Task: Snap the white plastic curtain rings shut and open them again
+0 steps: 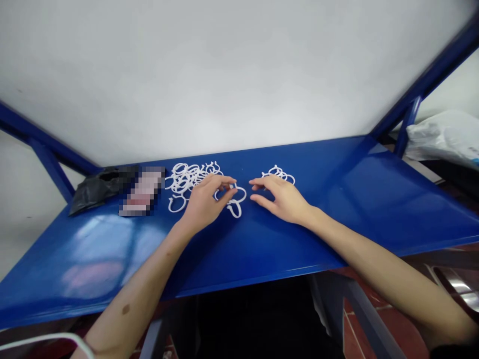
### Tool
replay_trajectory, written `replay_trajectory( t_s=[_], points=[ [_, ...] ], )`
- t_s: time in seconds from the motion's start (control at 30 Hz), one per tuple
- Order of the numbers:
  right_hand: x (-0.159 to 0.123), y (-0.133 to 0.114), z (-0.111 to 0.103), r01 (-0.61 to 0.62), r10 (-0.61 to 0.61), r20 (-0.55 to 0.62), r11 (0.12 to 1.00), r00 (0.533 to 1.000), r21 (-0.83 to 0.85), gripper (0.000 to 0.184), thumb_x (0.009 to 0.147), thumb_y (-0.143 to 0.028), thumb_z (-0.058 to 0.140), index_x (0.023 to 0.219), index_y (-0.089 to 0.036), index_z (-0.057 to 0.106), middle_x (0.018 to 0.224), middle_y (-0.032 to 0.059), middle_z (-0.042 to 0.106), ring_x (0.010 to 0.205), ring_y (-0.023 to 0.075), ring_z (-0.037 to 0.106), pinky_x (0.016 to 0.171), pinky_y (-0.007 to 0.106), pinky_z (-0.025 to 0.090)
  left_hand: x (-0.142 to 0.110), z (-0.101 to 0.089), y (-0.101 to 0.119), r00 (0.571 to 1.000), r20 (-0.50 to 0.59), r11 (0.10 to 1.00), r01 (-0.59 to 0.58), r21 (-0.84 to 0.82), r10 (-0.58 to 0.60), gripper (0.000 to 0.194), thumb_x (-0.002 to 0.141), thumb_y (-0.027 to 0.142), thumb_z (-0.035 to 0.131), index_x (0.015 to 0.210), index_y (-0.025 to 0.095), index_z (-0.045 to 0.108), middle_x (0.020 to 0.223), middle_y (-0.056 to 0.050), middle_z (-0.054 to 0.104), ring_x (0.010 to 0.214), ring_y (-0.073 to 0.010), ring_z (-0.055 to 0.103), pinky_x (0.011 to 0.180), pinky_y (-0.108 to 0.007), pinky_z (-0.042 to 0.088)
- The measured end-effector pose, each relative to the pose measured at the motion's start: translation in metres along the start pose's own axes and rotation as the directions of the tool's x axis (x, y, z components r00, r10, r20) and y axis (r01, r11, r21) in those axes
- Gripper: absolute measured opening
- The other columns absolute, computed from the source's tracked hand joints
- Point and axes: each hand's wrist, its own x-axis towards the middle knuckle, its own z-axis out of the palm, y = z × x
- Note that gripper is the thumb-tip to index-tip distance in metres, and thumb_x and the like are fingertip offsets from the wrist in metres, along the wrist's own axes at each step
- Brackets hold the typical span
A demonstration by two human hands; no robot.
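White plastic rings with small knobs at their openings, like shower curtain rings, lie in a loose pile [184, 175] on the blue table. My left hand [207, 200] is just right of this pile, thumb and forefinger closed on a white ring [244, 194]. Another white ring [235, 209] hangs or lies just below it; whether the two are linked I cannot tell. My right hand [281, 197] is open, fingers and thumb apart, facing the held ring without touching it. Behind its fingers a smaller group of white rings [277, 172] is partly hidden.
The blue metal table [318, 249] backs onto a pale wall, with slanted blue posts at both ends. A black plastic bag [95, 189] and a flat item blurred by pixels [144, 192] lie at the left. A white plastic bag [445, 137] sits beyond the right end.
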Motion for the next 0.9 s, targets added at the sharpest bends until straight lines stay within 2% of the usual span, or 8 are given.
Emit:
replay_trajectory(
  t_s=[0.17,0.33,0.5,0.63,0.77,0.9],
  points=[
    [-0.003,-0.005,0.012,-0.021,0.016,0.066,0.998,0.998,0.066,0.022,0.101,-0.031,0.055,0.118,-0.019,0.06,0.099,0.0062,0.073,0.09,0.0197,0.069,0.078,0.033,0.055,-0.004,0.009,0.011,0.999,0.023,0.991,0.048,-0.123,-0.045,0.014,0.091,0.028,0.07,0.105,0.024,0.068,0.086,0.001,0.069,0.073,-0.0118,0.062,0.071,-0.026,0.052],
    [-0.003,-0.003,0.012,-0.062,0.062,0.01,0.99,0.998,0.125,0.023,0.1,-0.031,0.053,0.12,-0.02,0.059,0.093,0.0044,0.072,0.079,0.0166,0.068,0.072,0.03,0.055,-0.003,0.013,0.009,0.984,0.092,0.97,0.168,-0.173,-0.154,0.019,0.092,0.034,0.068,0.106,0.023,0.068,0.083,0.0,0.07,0.07,-0.013,0.062,0.072,-0.028,0.052],
    [-0.003,-0.001,0.009,-0.046,0.051,-0.036,0.992,0.998,0.117,0.024,0.1,-0.03,0.054,0.122,-0.022,0.061,0.095,0.0041,0.074,0.081,0.0166,0.069,0.074,0.03,0.056,-0.001,0.015,0.005,0.965,0.149,0.954,0.24,-0.181,-0.215,0.018,0.092,0.038,0.065,0.097,0.022,0.07,0.08,0.0,0.072,0.068,-0.0133,0.061,0.068,-0.027,0.05],
    [-0.004,0.002,0.012,0.029,-0.025,-0.049,0.997,0.998,0.069,0.022,0.102,-0.028,0.053,0.118,-0.022,0.066,0.099,0.0049,0.075,0.085,0.0172,0.07,0.076,0.031,0.056,-0.003,0.017,0.006,0.968,0.152,0.961,0.223,-0.164,-0.199,0.016,0.094,0.035,0.062,0.089,0.023,0.072,0.079,0.001,0.072,0.066,-0.0131,0.059,0.066,-0.026,0.047],
    [-0.006,0.005,0.018,0.148,-0.146,-0.086,0.989,0.985,0.012,0.021,0.103,-0.026,0.05,0.114,-0.02,0.068,0.094,0.0063,0.074,0.082,0.0174,0.067,0.073,0.03,0.055,-0.006,0.019,0.008,0.98,0.125,0.979,0.171,-0.115,-0.156,0.011,0.092,0.027,0.064,0.085,0.021,0.07,0.075,0.001,0.066,0.066,-0.0127,0.059,0.063,-0.025,0.045],
    [-0.009,0.007,0.02,0.192,-0.194,-0.06,0.981,0.979,-0.04,0.024,0.105,-0.027,0.046,0.108,-0.02,0.069,0.089,0.0067,0.073,0.08,0.0182,0.064,0.073,0.032,0.054,-0.01,0.02,0.01,0.986,0.122,0.986,0.128,-0.105,-0.115,0.013,0.091,0.019,0.061,0.079,0.021,0.066,0.076,0.001,0.066,0.069,-0.0128,0.06,0.067,-0.025,0.047]
  ],
)
